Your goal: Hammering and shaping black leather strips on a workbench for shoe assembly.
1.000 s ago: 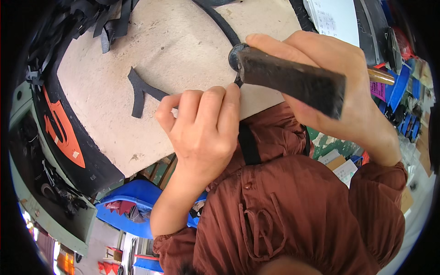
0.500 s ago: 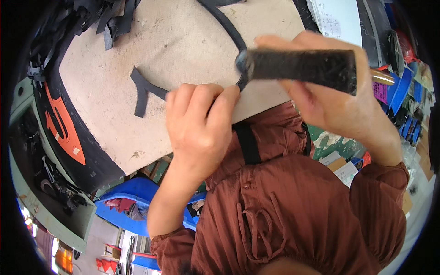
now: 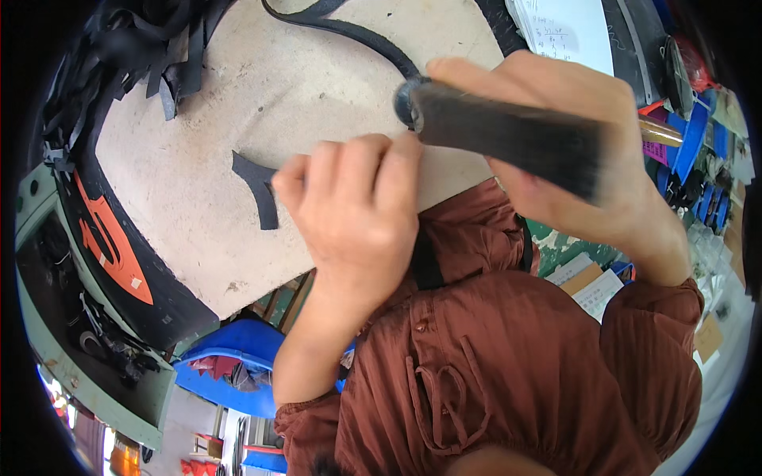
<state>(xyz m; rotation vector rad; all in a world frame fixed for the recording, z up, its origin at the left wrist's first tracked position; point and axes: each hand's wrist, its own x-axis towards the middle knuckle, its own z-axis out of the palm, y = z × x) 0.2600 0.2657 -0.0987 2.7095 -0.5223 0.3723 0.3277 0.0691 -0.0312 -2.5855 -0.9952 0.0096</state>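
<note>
My left hand (image 3: 355,210) is closed over a dark grey strip (image 3: 258,192), pressing it to a pale worn board (image 3: 190,182). The strip's forked end sticks out to the left of my fingers, and its middle is hidden under them. A long dark band (image 3: 349,30) curves from the far edge of the board toward the same spot; whether it joins the strip is hidden. In my right hand (image 3: 571,103) is a black hammer (image 3: 508,131), blurred by motion. The hammer's round end lies over the band, just beyond my left fingertips; contact cannot be made out.
Dark strips (image 3: 143,47) are heaped at the far left of the board. An orange flat template (image 3: 115,246) lies on the black surface at left. Papers (image 3: 563,28) with writing sit at the far right. A blue bin (image 3: 230,361) with cloth scraps stands below the board.
The forked end has turned and moved right and nearer. The band's far part has swung left. My left hand has shifted slightly; the hammer's handle-side end has tilted nearer me.
</note>
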